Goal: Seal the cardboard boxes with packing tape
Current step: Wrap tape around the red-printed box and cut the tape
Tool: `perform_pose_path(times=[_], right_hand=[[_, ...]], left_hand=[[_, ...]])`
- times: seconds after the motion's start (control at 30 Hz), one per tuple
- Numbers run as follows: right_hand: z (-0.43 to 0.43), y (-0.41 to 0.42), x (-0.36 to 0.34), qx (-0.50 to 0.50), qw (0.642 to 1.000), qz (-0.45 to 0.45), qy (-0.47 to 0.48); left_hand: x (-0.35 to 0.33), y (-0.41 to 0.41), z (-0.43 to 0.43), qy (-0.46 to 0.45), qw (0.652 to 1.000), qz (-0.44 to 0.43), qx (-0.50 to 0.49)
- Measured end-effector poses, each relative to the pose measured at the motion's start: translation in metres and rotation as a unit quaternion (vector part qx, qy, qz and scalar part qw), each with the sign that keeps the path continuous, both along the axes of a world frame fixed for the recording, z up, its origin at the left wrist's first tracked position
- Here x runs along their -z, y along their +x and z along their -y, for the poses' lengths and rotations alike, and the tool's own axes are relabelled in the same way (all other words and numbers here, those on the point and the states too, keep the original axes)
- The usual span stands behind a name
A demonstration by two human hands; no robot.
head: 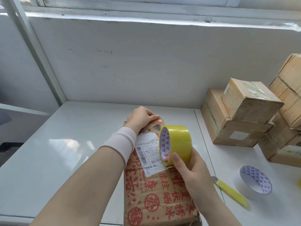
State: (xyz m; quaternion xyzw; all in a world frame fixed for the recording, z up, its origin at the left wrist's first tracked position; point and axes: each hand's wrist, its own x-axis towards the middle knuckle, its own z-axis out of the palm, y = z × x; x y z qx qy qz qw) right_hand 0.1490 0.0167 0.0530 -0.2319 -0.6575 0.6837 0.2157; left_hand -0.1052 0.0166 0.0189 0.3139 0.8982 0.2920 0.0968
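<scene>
We count two tape rolls. The yellow roll (175, 144) sits in our right hand (190, 167), thumb on its rim and fingers wrapped behind. A white-cored roll (255, 179) lies right of those fingers, past one yellow knife (231, 191). Our left hand (141, 118) curls its fingers over the far edge of one printed box (156, 193), which lies under both hands. At least four plain boxes (250, 101) are stacked far right. Bare table (65, 144) opens left of the left fingers.
</scene>
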Motion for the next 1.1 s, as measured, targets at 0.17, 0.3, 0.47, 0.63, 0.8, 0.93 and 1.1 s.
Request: perform_pose_path(times=[0.17, 0.3, 0.47, 0.63, 0.8, 0.93, 1.1], right_hand=[[0.013, -0.001, -0.017, 0.03, 0.997, -0.004, 0.065], [0.024, 0.026, -0.006, 0.027, 0.999, -0.022, 0.004], [0.027, 0.031, -0.003, 0.019, 1.0, 0.01, 0.007], [0.031, 0.044, -0.022, 0.074, 0.996, 0.031, 0.026], [0.039, 0.073, -0.034, 0.057, 0.993, 0.093, 0.05], [0.05, 0.094, -0.041, 0.024, 0.989, 0.142, 0.031], [0.06, 0.113, -0.024, 0.04, 0.978, 0.204, -0.012]], left_hand=[[-0.003, 0.005, -0.001, 0.004, 1.0, 0.015, -0.026], [-0.002, 0.005, -0.002, 0.005, 0.999, 0.015, -0.033], [-0.002, 0.004, -0.002, 0.011, 0.999, 0.032, -0.027], [-0.005, 0.007, -0.002, 0.01, 0.999, 0.028, -0.043], [-0.006, 0.01, -0.002, 0.009, 0.998, 0.031, -0.045], [-0.006, 0.011, -0.002, 0.008, 0.998, 0.023, -0.053], [-0.007, 0.014, -0.001, 0.002, 0.999, 0.013, -0.049]])
